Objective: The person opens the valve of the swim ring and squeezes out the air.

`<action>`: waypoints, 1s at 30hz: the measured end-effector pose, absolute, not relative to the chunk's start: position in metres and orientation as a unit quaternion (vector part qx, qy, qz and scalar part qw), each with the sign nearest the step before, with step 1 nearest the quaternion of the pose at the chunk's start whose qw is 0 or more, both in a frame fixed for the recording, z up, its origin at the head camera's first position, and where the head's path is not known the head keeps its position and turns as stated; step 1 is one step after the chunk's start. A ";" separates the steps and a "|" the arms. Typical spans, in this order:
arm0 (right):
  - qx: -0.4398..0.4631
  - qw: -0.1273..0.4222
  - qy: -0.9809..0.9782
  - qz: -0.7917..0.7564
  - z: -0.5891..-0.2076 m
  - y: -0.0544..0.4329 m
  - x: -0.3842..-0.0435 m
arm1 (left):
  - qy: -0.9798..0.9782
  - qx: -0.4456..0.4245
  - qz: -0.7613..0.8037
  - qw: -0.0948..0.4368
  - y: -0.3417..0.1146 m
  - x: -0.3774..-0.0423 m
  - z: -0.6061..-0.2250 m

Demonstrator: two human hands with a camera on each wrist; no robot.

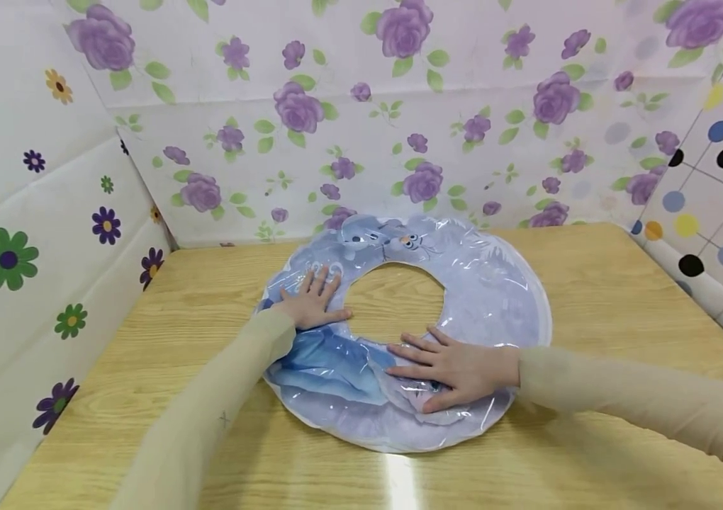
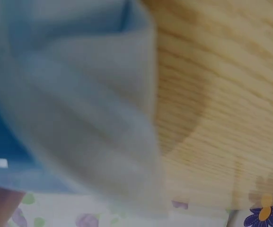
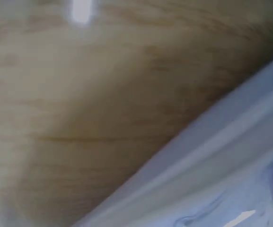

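A pale blue and lilac swim ring [image 1: 495,297] with cartoon figures lies on the wooden table, its plastic wrinkled and only partly filled out. On its left side rests my left hand [image 1: 312,303], fingers spread, thumb reaching the edge of the centre hole. My right hand [image 1: 457,367] lies flat with spread fingers on the near right part, over a printed figure. In the left wrist view the swim ring [image 2: 89,109] is a blurred pale edge, with a bit of hand at the lower left corner. The right wrist view shows the swim ring [image 3: 188,165] crossing diagonally.
The wooden table [image 1: 604,297] extends around the ring on all sides. Behind it hangs a cloth [image 1: 349,106] with purple roses. A flower-patterned sheet [image 1: 30,212] stands at the left, and a dotted sheet [image 1: 712,212] at the right.
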State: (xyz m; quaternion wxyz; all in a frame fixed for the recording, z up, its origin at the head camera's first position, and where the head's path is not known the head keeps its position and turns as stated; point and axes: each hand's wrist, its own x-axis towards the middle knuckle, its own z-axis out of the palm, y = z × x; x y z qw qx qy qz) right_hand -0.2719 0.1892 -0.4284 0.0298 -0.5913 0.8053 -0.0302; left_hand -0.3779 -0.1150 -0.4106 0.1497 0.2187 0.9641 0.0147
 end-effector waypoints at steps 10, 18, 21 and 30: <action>-0.359 0.018 0.924 -0.127 -0.379 0.188 -0.337 | 0.963 0.219 0.012 0.159 -0.116 -0.381 -0.408; -0.193 0.146 0.963 -0.115 -0.385 0.193 -0.383 | 0.957 0.233 0.017 0.171 -0.114 -0.380 -0.411; -0.197 0.182 0.955 -0.124 -0.390 0.195 -0.389 | 0.958 0.230 0.024 0.171 -0.118 -0.382 -0.411; -0.119 0.159 0.974 -0.109 -0.402 0.192 -0.388 | 0.965 0.229 0.025 0.123 -0.120 -0.379 -0.407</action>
